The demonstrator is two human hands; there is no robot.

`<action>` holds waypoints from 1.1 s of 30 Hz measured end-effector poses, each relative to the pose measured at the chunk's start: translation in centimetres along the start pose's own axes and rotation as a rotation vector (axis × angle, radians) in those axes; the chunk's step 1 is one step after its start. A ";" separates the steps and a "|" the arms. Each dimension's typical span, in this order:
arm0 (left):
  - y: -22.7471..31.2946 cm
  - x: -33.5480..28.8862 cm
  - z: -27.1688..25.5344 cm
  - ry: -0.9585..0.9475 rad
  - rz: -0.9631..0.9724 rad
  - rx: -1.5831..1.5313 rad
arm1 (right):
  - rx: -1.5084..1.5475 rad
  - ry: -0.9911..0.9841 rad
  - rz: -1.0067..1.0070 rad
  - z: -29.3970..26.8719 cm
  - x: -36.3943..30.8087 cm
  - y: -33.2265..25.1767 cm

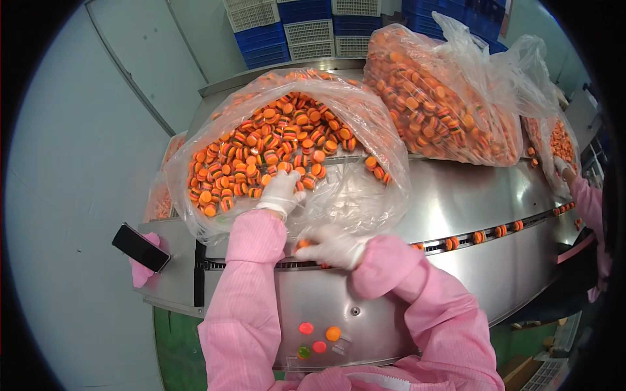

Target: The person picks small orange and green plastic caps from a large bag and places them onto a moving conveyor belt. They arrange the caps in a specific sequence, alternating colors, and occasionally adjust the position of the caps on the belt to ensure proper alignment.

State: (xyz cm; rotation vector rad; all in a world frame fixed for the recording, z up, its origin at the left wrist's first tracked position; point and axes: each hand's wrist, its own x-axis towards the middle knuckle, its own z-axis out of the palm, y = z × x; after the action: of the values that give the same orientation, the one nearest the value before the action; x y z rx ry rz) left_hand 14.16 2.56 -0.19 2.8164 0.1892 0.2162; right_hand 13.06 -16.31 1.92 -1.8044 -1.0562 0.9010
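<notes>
A large clear plastic bag [345, 205] lies open on the steel table, with many small burger-shaped candies [261, 146] heaped inside, orange with red and dark green layers. My left hand [280, 193], in a white glove, reaches into the bag. Its fingers curl onto candies at the near side of the heap. Closer to me, my right hand [332, 246], also gloved and slightly blurred, is over the narrow conveyor track [287, 264]. An orange candy shows at its fingertips. Farther right along the track, several candies [479, 237] stand in a spaced row.
Another full bag of candies [443, 104] stands at the back right. Loose round pieces [319, 347] lie on the near steel surface. A phone [141, 247] rests on pink cloth at the left. Stacked crates [310, 32] line the back. A co-worker's pink sleeve [587, 202] is at the far right.
</notes>
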 end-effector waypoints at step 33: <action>-3.8 -1.9 0.7 0.076 -0.238 0.007 | -0.528 0.613 -0.087 -3.1 8.5 5.9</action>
State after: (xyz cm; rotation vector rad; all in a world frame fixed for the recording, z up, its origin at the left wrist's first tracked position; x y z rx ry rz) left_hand 12.06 5.62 -2.28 2.7630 0.5386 0.2683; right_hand 20.88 -11.28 -3.63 -2.2316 -1.0006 -0.0269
